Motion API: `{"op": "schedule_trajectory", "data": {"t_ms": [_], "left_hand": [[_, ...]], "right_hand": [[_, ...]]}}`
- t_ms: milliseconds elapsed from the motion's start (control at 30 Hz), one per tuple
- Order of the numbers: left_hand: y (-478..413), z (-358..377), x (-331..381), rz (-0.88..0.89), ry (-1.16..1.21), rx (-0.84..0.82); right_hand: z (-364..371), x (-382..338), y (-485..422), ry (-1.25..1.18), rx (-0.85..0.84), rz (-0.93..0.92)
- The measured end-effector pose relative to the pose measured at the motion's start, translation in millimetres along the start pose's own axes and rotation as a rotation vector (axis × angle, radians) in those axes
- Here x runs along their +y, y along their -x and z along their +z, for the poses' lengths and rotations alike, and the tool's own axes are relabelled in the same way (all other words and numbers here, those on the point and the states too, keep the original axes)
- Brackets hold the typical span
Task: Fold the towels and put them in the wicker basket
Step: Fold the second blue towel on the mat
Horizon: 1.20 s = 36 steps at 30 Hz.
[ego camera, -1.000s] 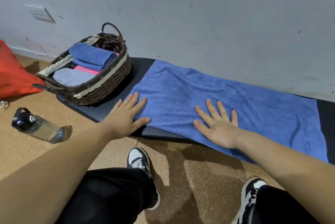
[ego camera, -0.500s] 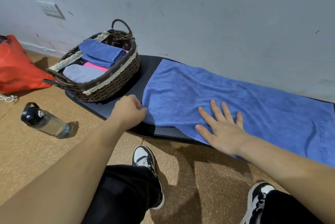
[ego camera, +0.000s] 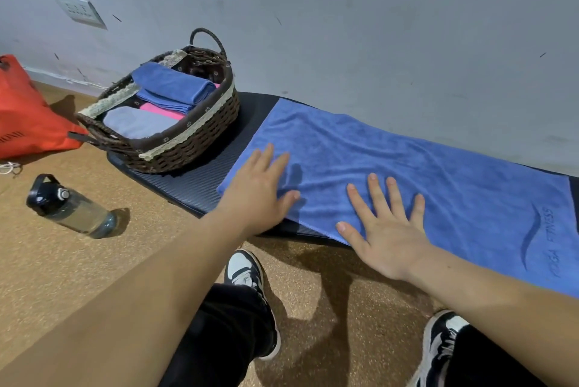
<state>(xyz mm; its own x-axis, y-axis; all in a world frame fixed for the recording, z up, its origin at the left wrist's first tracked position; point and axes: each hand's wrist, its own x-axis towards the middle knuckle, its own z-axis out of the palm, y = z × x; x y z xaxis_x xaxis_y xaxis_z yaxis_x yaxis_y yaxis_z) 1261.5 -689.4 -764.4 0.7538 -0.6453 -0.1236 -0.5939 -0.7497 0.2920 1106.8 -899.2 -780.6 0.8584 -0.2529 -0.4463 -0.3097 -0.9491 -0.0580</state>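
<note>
A long blue towel (ego camera: 407, 173) lies spread flat along a black mat (ego camera: 200, 180) by the wall. My left hand (ego camera: 257, 189) rests flat on the towel's near left corner, fingers apart. My right hand (ego camera: 385, 227) lies palm down on the towel's near edge, fingers spread. Neither hand holds cloth. The brown wicker basket (ego camera: 194, 145) stands on the mat's left end and holds a folded blue towel (ego camera: 172, 86), a pink one (ego camera: 163, 111) and a grey one (ego camera: 138, 125).
An orange bag (ego camera: 28, 117) leans by the wall at far left. A clear water bottle with a black cap (ego camera: 69, 206) lies on the tan floor. My two sneakers (ego camera: 247, 274) stand on the floor below the mat. The grey wall (ego camera: 344, 26) runs right behind the towel.
My left hand, curled at the towel's left corner half a second ago, is now flat and spread on it. The right hand stayed pressed on the near edge.
</note>
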Motion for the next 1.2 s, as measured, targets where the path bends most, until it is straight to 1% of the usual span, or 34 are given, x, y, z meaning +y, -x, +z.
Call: {"op": "schedule_trajectory", "data": {"t_ms": [67, 133, 267, 333, 400, 467, 567, 667, 733, 767, 900, 1000, 1067, 1133, 1200], "left_hand": [[-2, 20, 11, 0.066, -0.094, -0.146], [-4, 30, 13, 0.043, -0.146, -0.221], [-8, 27, 19, 0.021, -0.133, -0.26], [-10, 22, 30, 0.056, -0.1, -0.244], [-12, 23, 48, 0.123, -0.089, -0.208], [-16, 25, 70, 0.2, -0.081, -0.188], [-26, 35, 116, 0.341, -0.07, -0.204], [-33, 49, 172, 0.521, 0.001, -0.167], [-32, 62, 208, 0.621, 0.025, -0.145], [-31, 69, 225, 0.647, 0.023, -0.157], [-35, 97, 256, 0.578, -0.075, -0.302], [-46, 103, 263, 0.558, -0.1, -0.289], [-47, 103, 269, 0.553, -0.102, -0.282], [-43, 101, 277, 0.586, -0.064, -0.255], [-38, 103, 283, 0.631, 0.009, -0.259]], "right_hand": [[2, 2, -1, -0.016, -0.009, -0.004], [2, 7, -2, -0.044, -0.014, -0.025], [-6, 22, 4, -0.168, 0.017, -0.104], [-14, 35, 9, -0.189, 0.056, -0.128], [-21, 51, 15, -0.186, 0.099, -0.114], [-25, 75, 19, -0.202, 0.117, -0.057], [-26, 128, 15, -0.303, 0.12, 0.072], [-26, 195, 12, -0.36, 0.211, 0.254], [-20, 234, 14, -0.367, 0.183, 0.384], [-15, 248, 16, -0.376, 0.165, 0.417], [1, 270, 14, -0.35, 0.185, 0.387], [1, 276, 3, -0.389, 0.262, 0.373], [-3, 283, -3, -0.41, 0.378, 0.376], [-3, 294, -10, -0.386, 0.464, 0.456], [-2, 305, -16, -0.41, 0.447, 0.612]]}}
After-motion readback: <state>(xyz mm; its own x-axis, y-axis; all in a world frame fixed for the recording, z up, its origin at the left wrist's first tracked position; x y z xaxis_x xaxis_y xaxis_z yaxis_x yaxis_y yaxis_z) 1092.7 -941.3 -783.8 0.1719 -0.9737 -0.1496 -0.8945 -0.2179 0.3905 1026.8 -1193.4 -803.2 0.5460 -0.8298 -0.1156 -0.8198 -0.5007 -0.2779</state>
